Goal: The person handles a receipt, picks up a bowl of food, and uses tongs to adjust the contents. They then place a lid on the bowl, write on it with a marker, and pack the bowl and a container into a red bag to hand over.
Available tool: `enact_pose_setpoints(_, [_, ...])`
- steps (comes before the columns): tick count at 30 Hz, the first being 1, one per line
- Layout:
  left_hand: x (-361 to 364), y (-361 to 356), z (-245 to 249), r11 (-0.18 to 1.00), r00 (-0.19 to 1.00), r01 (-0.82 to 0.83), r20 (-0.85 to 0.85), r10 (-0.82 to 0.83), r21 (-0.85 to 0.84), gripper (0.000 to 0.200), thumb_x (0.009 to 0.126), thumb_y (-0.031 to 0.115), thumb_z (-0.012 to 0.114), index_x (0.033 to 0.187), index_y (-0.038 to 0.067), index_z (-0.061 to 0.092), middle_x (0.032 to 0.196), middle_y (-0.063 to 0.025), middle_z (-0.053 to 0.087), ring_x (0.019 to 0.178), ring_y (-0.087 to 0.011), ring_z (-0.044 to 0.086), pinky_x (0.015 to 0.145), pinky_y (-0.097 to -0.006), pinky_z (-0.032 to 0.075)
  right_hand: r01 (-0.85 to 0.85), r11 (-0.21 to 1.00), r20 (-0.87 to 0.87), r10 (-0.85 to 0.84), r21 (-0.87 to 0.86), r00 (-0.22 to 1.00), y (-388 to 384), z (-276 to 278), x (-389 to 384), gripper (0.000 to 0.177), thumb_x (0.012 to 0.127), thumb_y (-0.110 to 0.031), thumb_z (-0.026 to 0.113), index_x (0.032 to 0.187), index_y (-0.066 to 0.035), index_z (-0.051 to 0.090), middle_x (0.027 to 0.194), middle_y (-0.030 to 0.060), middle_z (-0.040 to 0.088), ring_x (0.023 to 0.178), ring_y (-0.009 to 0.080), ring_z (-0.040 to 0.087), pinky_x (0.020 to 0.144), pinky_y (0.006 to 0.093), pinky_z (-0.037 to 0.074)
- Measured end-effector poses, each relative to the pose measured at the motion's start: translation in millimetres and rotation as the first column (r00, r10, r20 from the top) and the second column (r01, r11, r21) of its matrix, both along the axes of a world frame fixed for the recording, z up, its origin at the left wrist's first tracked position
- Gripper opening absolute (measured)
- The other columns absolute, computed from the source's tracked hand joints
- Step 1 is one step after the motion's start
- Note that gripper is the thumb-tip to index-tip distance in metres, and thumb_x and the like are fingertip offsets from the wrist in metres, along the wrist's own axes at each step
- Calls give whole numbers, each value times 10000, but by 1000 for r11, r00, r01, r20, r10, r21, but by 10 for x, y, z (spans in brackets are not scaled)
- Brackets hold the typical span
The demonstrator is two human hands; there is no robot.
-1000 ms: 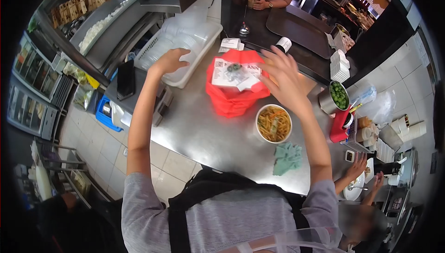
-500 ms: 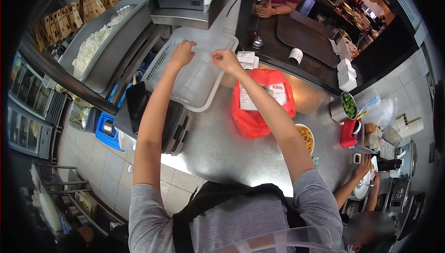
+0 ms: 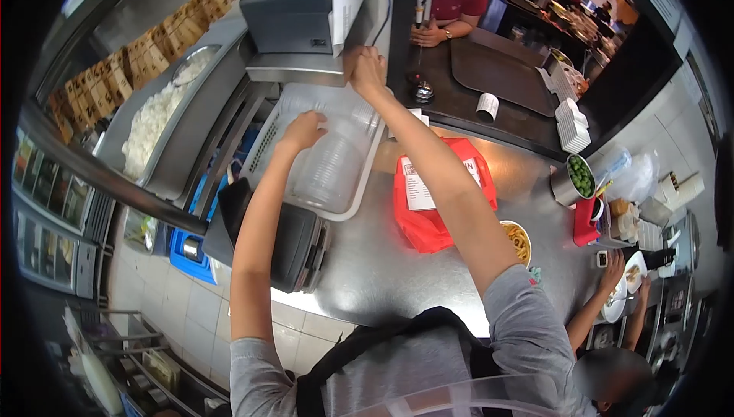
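So we've got both hands up around the upper middle of the frame. Our left hand [image 3: 307, 130] is over the stacked clear plastic ware [image 3: 329, 168], which sits in the white basket [image 3: 345, 216] left of centre. Its fingers are loosely curled, but we can't tell if they've pinched anything. Our right hand [image 3: 368, 71] is higher up, by the edge of the metal shelf [image 3: 294, 69] under the printer [image 3: 294, 16], fingers bent. Whether they're gripping something, no idea, the tips are hidden.

What could bite us, IMO: that ware is nested and looks slick, so a pull on one piece could easily drag its neighbours along or send the pile sliding. The shelf edge is right by our right knuckles too, so a quick move there could mean a bump, or a snag on the paper slip [image 3: 348, 16] hanging off the printer.

Bigger worry is our right arm. It reaches across the red bag [image 3: 424, 230] mid-frame, and the white sheet [image 3: 419, 191] on top could get brushed off if the forearm dips. Just beside the upper arm, right of centre, there's an uncovered bowl [image 3: 514, 223] of noodles [image 3: 521, 243]; a careless elbow swing could tip it or put the sleeve [image 3: 520, 314] in the food. Left forearm's close to the phone-like dark slab [image 3: 233, 207], so an outward swing might knock that.
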State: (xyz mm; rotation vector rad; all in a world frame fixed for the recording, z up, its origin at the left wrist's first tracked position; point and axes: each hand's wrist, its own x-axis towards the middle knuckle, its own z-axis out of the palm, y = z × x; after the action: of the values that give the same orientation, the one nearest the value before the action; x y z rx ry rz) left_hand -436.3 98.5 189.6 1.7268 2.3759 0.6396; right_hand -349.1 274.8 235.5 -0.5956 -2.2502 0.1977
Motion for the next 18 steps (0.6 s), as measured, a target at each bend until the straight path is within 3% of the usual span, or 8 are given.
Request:
enact_pose_setpoints(4, [74,-81,75,1000,999,-4,-47,4,6,330,731,170,673,1017,15,622,1038,-203,594,967,-368,562,862,-392,439,19,999,0,-19,47,1000,29,-7,-15,260,634,-126,666,886,-70,632,1076,100,507,1040,281,444,879,408,332])
enact_pose_setpoints(7, [159,2,80,934,976,0,-205,78,356,322,769,152,638,1039,-18,598,1040,-157,597,976,-310,581,807,-357,475,-68,992,-24,66,-106,998,-40,44,151,228,651,-123,656,869,-72,611,1110,111,450,1067,299,411,908,449,312])
enact_pose_setpoints(8, [176,58,118,911,993,-107,84,80,399,311,784,159,626,1037,-18,592,1031,-147,596,960,-291,589,785,-349,483,-115,977,-45,108,-181,993,-51,53,195,213,657,-117,650,862,-76,605,1119,112,429,1084,305,394,919,466,302])
enact_pose_setpoints(9, [182,162,183,886,929,-221,364,64,407,300,800,167,614,1035,-19,587,1022,-136,595,944,-272,596,764,-342,492,-187,963,-142,162,-192,977,-34,-10,214,186,671,-120,641,841,-79,578,1067,106,436,1072,320,402,911,471,326])
enact_pose_setpoints(11, [307,365,291,774,622,-458,779,-73,438,261,860,195,558,1003,-24,559,983,-106,591,883,-196,604,705,-312,507,-266,941,-238,215,-208,947,-47,-92,252,187,679,-118,633,856,-88,579,1073,110,441,1058,330,415,905,469,340])
enact_pose_setpoints(14, [329,637,408,698,306,-625,932,-194,351,208,866,153,552,973,-25,550,919,-113,601,823,-210,617,674,-326,515,-321,933,-214,284,-163,934,-114,-152,335,201,706,-86,617,904,-78,582,1095,125,479,1053,344,437,911,422,367])
enact_pose_setpoints(17, [244,869,402,680,272,-685,957,-97,263,158,833,75,581,949,-23,537,844,-112,604,793,-225,628,638,-344,526,-404,881,-74,398,-248,914,-140,-129,393,269,718,-117,625,985,-143,608,1195,104,478,1157,330,398,962,421,335])
enact_pose_setpoints(18, [242,897,402,659,253,-702,960,-125,270,157,820,52,587,950,-19,537,830,-110,603,791,-236,632,629,-344,528,-370,902,-76,362,-224,929,-147,-114,430,279,720,-130,628,997,-154,610,1197,100,480,1166,326,392,969,419,328])
